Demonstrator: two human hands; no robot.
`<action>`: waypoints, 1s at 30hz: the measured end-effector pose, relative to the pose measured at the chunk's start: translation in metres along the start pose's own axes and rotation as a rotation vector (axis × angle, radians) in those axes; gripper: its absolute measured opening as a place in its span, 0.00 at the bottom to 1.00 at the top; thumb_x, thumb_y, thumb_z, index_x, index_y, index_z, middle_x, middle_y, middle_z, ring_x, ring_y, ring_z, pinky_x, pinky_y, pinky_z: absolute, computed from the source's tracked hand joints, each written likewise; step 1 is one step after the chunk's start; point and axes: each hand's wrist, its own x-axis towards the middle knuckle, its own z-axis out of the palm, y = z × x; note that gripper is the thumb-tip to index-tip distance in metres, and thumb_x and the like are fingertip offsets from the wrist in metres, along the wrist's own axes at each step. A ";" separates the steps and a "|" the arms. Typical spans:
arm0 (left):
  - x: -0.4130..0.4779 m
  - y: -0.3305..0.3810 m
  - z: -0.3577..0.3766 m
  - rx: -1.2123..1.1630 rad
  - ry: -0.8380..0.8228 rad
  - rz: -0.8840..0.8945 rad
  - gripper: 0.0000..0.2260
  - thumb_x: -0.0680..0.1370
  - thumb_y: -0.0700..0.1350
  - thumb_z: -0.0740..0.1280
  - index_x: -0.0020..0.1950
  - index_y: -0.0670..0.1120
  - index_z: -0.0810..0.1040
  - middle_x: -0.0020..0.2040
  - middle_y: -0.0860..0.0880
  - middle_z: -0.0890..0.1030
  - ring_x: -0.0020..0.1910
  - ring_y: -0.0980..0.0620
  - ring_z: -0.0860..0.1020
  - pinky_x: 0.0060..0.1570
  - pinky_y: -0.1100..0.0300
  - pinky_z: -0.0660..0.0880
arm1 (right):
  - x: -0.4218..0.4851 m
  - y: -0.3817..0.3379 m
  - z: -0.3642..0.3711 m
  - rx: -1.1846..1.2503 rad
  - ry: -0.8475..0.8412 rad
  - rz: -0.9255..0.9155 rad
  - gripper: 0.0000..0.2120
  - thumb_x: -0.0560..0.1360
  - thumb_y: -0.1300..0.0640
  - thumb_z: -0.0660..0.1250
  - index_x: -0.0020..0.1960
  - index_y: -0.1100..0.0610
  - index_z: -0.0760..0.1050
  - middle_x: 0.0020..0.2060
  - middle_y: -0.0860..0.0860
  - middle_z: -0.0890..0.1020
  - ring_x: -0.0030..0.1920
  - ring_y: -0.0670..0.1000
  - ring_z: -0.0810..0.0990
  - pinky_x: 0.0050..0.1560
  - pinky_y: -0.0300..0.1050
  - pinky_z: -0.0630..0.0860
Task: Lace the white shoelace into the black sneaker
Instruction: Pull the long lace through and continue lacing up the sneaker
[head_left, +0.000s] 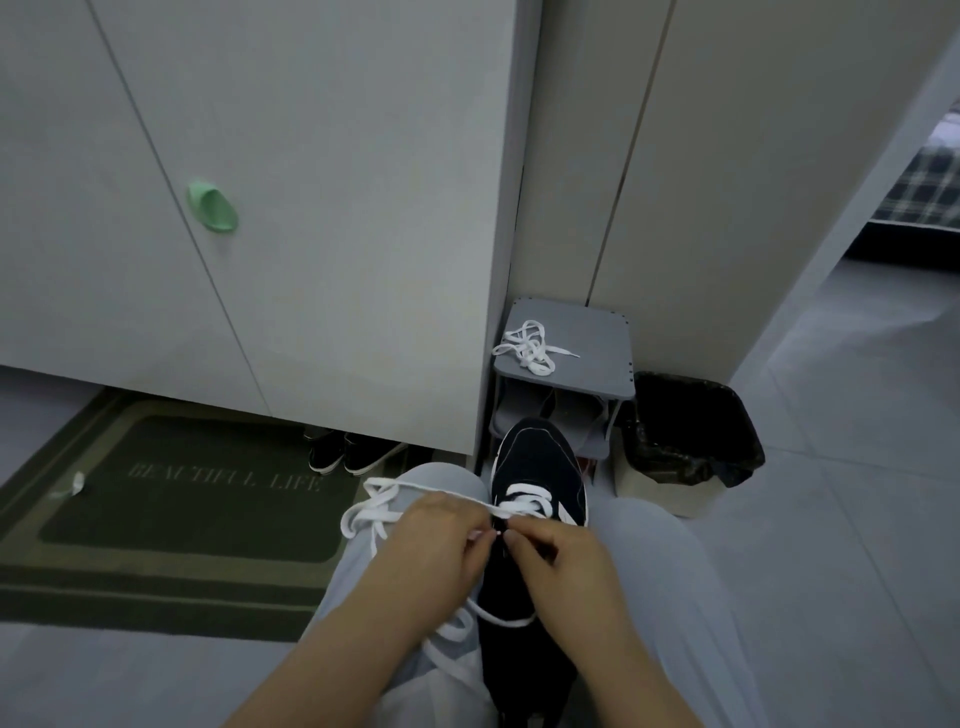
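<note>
The black sneaker (535, 467) rests between my knees, toe pointing away from me. A white shoelace (371, 512) crosses its lowest eyelets and trails in loops over my left knee. My left hand (441, 551) pinches the lace just left of the eyelets. My right hand (563, 558) sits on the sneaker's right side, fingertips pinched at the lace tip by an eyelet. Another stretch of lace hangs below my wrists across the shoe opening.
A second white lace (530, 345) lies bundled on a small grey stool (597, 364) behind the sneaker. A bin with a black liner (691, 436) stands to the right. A dark doormat (182, 493) and white cabinet doors (311, 208) are at left.
</note>
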 end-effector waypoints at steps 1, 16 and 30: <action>0.000 -0.001 0.003 0.034 -0.017 -0.005 0.17 0.73 0.53 0.52 0.40 0.49 0.79 0.38 0.52 0.80 0.40 0.53 0.76 0.46 0.61 0.71 | 0.000 0.001 0.000 -0.014 0.004 -0.018 0.09 0.75 0.59 0.65 0.49 0.50 0.82 0.43 0.43 0.83 0.44 0.40 0.79 0.49 0.34 0.75; 0.022 -0.014 -0.017 0.128 -0.033 -0.018 0.10 0.75 0.55 0.62 0.50 0.55 0.80 0.53 0.57 0.78 0.58 0.55 0.70 0.66 0.57 0.57 | -0.011 -0.019 -0.076 1.049 0.236 0.073 0.10 0.80 0.63 0.53 0.41 0.58 0.68 0.33 0.52 0.81 0.35 0.48 0.81 0.39 0.39 0.80; 0.030 -0.001 -0.079 -0.630 -0.379 -0.227 0.14 0.79 0.51 0.58 0.42 0.53 0.82 0.43 0.61 0.81 0.47 0.66 0.75 0.48 0.69 0.66 | 0.004 -0.003 -0.035 -0.430 -0.019 -0.156 0.06 0.74 0.48 0.66 0.49 0.43 0.80 0.38 0.44 0.71 0.40 0.43 0.71 0.42 0.38 0.69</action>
